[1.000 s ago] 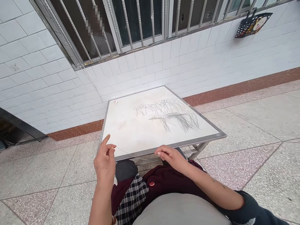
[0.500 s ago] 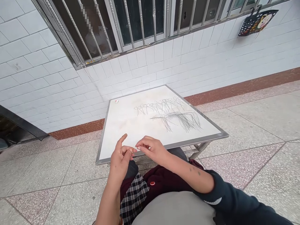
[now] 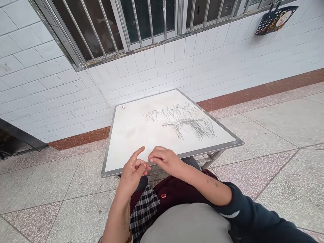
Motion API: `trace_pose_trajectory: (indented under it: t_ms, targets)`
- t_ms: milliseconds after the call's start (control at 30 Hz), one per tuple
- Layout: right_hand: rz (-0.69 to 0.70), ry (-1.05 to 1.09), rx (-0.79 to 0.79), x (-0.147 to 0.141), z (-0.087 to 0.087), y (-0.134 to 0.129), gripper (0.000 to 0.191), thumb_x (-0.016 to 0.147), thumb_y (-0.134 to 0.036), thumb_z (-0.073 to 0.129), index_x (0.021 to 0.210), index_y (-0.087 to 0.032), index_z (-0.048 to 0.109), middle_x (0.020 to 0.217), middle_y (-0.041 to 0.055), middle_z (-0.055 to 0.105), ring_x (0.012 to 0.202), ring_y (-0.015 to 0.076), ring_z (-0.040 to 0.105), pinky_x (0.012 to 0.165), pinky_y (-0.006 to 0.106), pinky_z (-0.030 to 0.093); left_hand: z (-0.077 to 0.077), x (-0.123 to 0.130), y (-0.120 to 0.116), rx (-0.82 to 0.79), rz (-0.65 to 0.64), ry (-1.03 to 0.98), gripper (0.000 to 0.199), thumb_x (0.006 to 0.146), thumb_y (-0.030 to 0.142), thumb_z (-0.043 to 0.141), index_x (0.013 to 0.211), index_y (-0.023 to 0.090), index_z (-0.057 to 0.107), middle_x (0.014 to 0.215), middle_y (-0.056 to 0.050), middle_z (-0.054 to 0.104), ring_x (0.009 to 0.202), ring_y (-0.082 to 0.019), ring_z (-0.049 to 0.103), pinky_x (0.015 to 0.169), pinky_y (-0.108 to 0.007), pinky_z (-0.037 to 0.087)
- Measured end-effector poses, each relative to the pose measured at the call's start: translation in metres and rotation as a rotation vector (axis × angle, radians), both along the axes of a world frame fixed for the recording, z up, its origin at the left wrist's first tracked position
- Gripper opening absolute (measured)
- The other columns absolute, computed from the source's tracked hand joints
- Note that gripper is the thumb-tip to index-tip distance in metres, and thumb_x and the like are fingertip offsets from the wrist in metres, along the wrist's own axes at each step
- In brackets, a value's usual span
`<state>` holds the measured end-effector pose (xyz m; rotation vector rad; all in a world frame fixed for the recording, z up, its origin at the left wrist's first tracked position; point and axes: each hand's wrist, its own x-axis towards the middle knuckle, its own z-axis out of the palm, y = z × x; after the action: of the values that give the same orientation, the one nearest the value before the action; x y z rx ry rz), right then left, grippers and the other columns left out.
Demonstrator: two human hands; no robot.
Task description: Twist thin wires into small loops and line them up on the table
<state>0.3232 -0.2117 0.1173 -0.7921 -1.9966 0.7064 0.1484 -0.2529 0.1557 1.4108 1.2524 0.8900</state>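
My left hand [image 3: 135, 170] is over the near edge of a white-topped table [image 3: 126, 135]. Its index finger points out while the thumb presses on the other, curled fingers. Close beside it, my right hand [image 3: 164, 158] has thumb and fingertips pinched together. Anything between the fingers of either hand is too small to make out. On the tabletop lies a row of thin dark strands with looped ends [image 3: 169, 112]. Nearer to me is a loose bundle of straighter dark strands [image 3: 194, 128].
A small red and white object [image 3: 123, 107] sits in the table's far left corner. Behind the table stands a white tiled wall [image 3: 141, 72] with a barred window [image 3: 149, 23]. A patterned bag [image 3: 275, 21] hangs at the right. Checked cloth [image 3: 145, 209] covers part of my lap.
The left index fingertip has moved slightly right, towards my right hand. Both hands keep their pinched shape. The view has shifted a little.
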Motion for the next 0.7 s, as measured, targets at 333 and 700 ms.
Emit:
trace_pose_trajectory:
  t_ms: [333, 700]
  targets:
    - [-0.405, 0.272, -0.255, 0.059, -0.014, 0.039, 0.014, 0.081, -0.033, 0.057, 0.079, -0.02, 0.062, 0.079, 0.0017, 0.059, 0.076, 0.0152, 0.051, 0.069, 0.028, 0.039, -0.009, -0.037, 0.0, 0.07, 0.319, -0.068, 0.068, 0.075, 0.04, 0.064, 0.136, 0.018, 0.043, 0.069, 0.001, 0.064, 0.057, -0.011, 0.052, 0.059, -0.023, 0.045]
    - [-0.41, 0.145, -0.477, 0.061, -0.07, 0.079, 0.018, 0.08, -0.031, 0.049, 0.083, -0.019, 0.062, 0.067, -0.0016, 0.053, 0.059, 0.0113, 0.047, 0.054, 0.022, 0.038, -0.081, -0.037, 0.023, 0.079, 0.367, 0.189, 0.068, 0.074, 0.061, 0.055, 0.128, 0.02, 0.052, 0.092, -0.008, 0.066, 0.074, -0.019, 0.06, 0.057, -0.029, 0.051]
